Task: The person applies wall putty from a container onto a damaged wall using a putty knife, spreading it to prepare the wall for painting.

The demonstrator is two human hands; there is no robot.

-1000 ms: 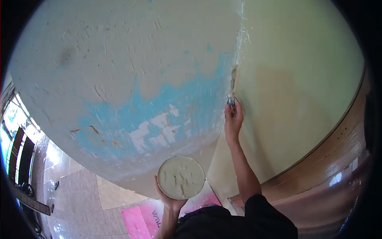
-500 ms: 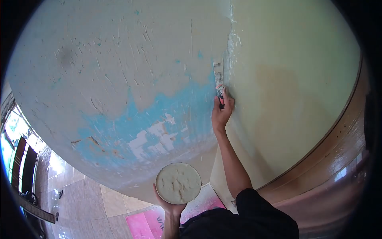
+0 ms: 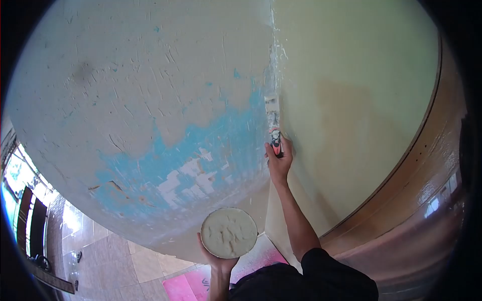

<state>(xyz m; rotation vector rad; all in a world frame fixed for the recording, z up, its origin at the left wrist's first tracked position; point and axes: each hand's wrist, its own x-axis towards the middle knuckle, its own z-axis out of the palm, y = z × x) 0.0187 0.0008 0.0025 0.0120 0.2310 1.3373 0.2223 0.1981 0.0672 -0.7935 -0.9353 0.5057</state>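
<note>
My right hand (image 3: 281, 159) is closed around the red and black handle of a putty knife (image 3: 272, 113). The knife points up, its putty-smeared blade against the wall right by the inner corner. My left hand (image 3: 220, 260) supports a round container of pale putty (image 3: 229, 233) from below and the left side, low in front of my body. Gouges mark the putty's surface. Beside the blade, the left wall (image 3: 165, 60) shows grey coating with ridges, a band of bare blue paint (image 3: 221, 133) and whitish patches. Putty streaks run up the corner above the blade.
A pale yellow-green wall (image 3: 361, 125) meets the left wall at the corner. Brown trim (image 3: 396, 175) curves along the right. Below lie a pink sheet (image 3: 183, 287) and floor tiles (image 3: 113, 261). A bright opening with dark panels (image 3: 30, 220) is at the far left.
My right hand has drawn the putty knife downward along the corner. The view has shifted slightly. My left hand still holds the putty container.
</note>
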